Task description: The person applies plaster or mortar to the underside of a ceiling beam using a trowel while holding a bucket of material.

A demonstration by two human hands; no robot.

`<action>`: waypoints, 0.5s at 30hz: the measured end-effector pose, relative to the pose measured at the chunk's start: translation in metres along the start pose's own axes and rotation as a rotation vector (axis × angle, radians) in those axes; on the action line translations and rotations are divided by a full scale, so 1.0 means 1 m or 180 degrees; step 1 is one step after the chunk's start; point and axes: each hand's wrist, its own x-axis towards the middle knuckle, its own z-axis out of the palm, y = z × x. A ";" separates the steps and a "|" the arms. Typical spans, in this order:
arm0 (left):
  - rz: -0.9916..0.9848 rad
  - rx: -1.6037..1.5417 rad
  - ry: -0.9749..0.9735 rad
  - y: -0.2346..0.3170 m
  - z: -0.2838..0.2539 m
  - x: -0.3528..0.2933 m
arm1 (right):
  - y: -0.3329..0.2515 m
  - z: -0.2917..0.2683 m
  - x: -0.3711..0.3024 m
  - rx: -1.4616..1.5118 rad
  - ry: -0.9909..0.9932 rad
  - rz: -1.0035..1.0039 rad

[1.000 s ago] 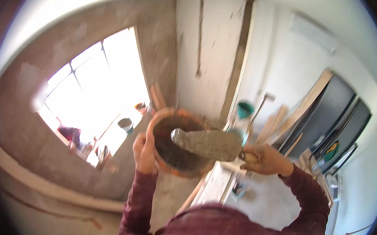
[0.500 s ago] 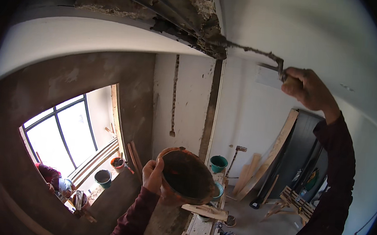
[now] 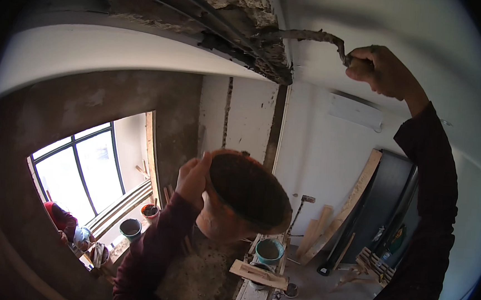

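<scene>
My left hand (image 3: 192, 177) grips the rim of an orange-brown bucket (image 3: 216, 221), which is tilted with its dark inside showing. In my right hand (image 3: 388, 74), raised high on the right, is the handle of a trowel (image 3: 318, 36) smeared with mortar. The far end of its blade reaches the rough, broken end of the overhead beam (image 3: 250, 6). Dark metal bars (image 3: 197, 13) run along the underside of this beam. Whether the blade tip touches the beam or its bars, I cannot tell.
Below stands a plank scaffold holding a teal bucket (image 3: 270, 249) and a wooden board (image 3: 258, 275). Long timbers (image 3: 348, 207) lean on the right wall, under an air conditioner (image 3: 356, 110). By the window, a person in red (image 3: 60, 221) works near a dark bucket (image 3: 130, 228).
My right hand has moved up and left, carrying the trowel higher along the beam end. My left hand has lifted the bucket, and more of its outer wall shows.
</scene>
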 end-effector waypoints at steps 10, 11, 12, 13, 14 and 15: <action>0.0281 -0.0069 -0.0212 0.088 0.042 0.070 | -0.001 -0.024 -0.008 0.0007 0.0002 0.0281; 0.0310 -0.0095 -0.0151 0.097 0.057 0.065 | 0.001 -0.029 -0.019 -0.0005 0.0057 0.0412; 0.0279 -0.0193 -0.0241 0.101 0.056 0.070 | -0.002 -0.027 -0.025 0.0050 0.0119 0.0471; 0.0248 -0.0292 -0.0334 0.104 0.053 0.079 | -0.006 -0.023 -0.031 -0.0005 0.0173 0.0535; 0.0213 -0.0392 -0.0463 0.107 0.055 0.084 | -0.008 -0.022 -0.041 -0.0076 0.0241 0.0628; 0.0170 -0.0427 -0.0421 0.109 0.054 0.087 | -0.011 -0.020 -0.048 -0.0147 0.0309 0.0721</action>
